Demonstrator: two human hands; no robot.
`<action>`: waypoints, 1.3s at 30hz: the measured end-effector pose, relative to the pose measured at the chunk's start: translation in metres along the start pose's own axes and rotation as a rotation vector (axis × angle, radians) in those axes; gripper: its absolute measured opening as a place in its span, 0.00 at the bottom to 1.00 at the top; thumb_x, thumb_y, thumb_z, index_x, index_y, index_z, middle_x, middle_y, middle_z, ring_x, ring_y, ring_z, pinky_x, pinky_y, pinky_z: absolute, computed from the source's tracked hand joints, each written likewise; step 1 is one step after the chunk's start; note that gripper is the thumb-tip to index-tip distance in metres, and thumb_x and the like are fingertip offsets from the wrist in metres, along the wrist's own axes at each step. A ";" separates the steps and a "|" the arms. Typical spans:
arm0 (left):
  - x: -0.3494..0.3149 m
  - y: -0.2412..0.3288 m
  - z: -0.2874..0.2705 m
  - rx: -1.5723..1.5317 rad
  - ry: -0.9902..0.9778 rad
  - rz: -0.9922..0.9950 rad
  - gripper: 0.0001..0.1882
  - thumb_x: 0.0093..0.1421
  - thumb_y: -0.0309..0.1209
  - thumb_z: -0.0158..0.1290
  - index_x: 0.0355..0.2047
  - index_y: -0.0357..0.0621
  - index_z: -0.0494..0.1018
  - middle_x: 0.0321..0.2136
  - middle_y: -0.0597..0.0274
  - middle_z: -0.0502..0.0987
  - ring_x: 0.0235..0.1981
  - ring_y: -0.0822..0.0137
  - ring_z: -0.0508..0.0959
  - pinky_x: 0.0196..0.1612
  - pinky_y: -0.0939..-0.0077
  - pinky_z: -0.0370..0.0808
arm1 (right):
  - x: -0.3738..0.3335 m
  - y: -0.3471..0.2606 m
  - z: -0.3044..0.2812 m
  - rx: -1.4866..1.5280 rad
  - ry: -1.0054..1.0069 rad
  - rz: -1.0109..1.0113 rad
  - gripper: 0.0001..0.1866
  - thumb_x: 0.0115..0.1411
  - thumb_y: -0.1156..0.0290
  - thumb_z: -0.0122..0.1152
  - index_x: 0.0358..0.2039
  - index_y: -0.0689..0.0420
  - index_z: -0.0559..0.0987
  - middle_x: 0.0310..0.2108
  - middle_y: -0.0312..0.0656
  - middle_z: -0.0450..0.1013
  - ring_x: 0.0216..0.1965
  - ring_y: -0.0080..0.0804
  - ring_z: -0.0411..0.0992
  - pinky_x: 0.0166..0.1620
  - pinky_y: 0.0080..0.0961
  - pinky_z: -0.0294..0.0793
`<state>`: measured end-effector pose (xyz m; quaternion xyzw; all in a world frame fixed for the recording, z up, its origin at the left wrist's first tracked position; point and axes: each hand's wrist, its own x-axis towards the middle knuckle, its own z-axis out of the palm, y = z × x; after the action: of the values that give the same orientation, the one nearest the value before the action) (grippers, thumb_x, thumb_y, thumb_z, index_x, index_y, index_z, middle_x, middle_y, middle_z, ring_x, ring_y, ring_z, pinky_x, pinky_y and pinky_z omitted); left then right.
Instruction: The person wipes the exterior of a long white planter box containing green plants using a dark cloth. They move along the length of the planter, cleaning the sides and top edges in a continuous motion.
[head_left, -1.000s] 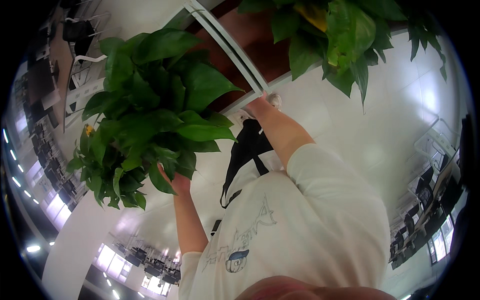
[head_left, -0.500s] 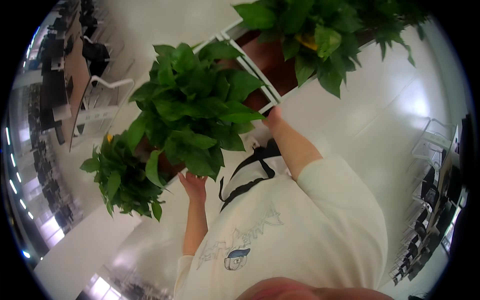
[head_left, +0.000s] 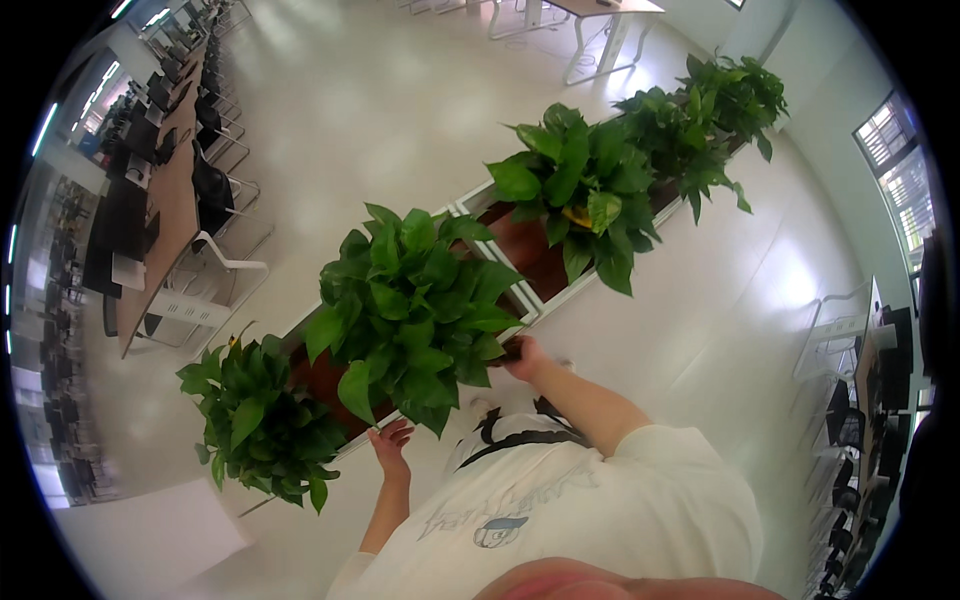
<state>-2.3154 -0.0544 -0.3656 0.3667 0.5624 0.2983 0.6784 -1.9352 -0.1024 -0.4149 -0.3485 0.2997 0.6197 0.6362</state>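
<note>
A long white-rimmed planter box with a reddish-brown inside slants across the view in front of me. It holds a large leafy green plant in the middle and a smaller one at its left end. My left hand is open at the near edge, fingers apart, below the large plant's leaves. By the near right corner, my right hand reaches up against a small dark brown patch I cannot make out; its fingers are mostly hidden. A second planter box adjoins at the right, with more leafy plants.
Along the left runs a long desk with monitors and black chairs. Another desk stands at the far side. More chairs line the right, near a window. A white panel is at lower left.
The view has tilted up, so the planters sit lower and the far desk and window show. My right hand has shifted slightly off the corner between the boxes; my left stays by the near edge.
</note>
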 end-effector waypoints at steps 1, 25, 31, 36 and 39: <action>0.004 0.006 0.016 0.001 -0.028 -0.007 0.47 0.66 0.70 0.23 0.42 0.41 0.78 0.39 0.59 0.81 0.42 0.60 0.81 0.49 0.65 0.68 | 0.033 -0.038 -0.052 0.117 -0.039 -0.110 0.13 0.66 0.68 0.41 0.33 0.58 0.75 0.34 0.48 0.76 0.38 0.45 0.74 0.49 0.45 0.77; -0.098 0.032 0.422 1.215 -0.152 0.990 0.35 0.56 0.28 0.52 0.65 0.41 0.61 0.68 0.42 0.55 0.69 0.41 0.55 0.67 0.44 0.54 | -0.012 -0.394 -0.098 0.196 -0.070 -0.670 0.11 0.68 0.60 0.47 0.37 0.51 0.76 0.39 0.36 0.77 0.40 0.35 0.75 0.46 0.33 0.75; -0.077 0.029 0.415 1.483 -0.021 0.944 0.41 0.52 0.29 0.54 0.68 0.42 0.56 0.68 0.42 0.54 0.69 0.42 0.55 0.68 0.36 0.50 | -0.052 -0.254 -0.048 0.016 -0.053 -0.039 0.15 0.65 0.63 0.41 0.36 0.59 0.74 0.37 0.47 0.76 0.35 0.46 0.75 0.40 0.44 0.77; -0.065 0.035 0.426 1.360 0.017 1.022 0.39 0.51 0.28 0.54 0.66 0.42 0.60 0.62 0.45 0.61 0.65 0.43 0.60 0.67 0.36 0.51 | -0.048 -0.291 -0.057 -0.018 -0.162 -0.066 0.19 0.65 0.61 0.42 0.39 0.61 0.78 0.36 0.52 0.77 0.34 0.52 0.76 0.37 0.56 0.77; -0.059 0.026 0.435 1.254 0.068 1.028 0.38 0.51 0.28 0.54 0.65 0.42 0.61 0.59 0.47 0.63 0.64 0.43 0.60 0.67 0.35 0.52 | -0.047 -0.381 -0.087 -0.022 -0.055 -0.260 0.16 0.65 0.64 0.42 0.37 0.58 0.78 0.35 0.51 0.77 0.30 0.51 0.74 0.34 0.52 0.76</action>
<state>-1.8989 -0.1592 -0.2688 0.8820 0.4064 0.2129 0.1073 -1.5530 -0.1969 -0.3994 -0.3742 0.2275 0.5446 0.7153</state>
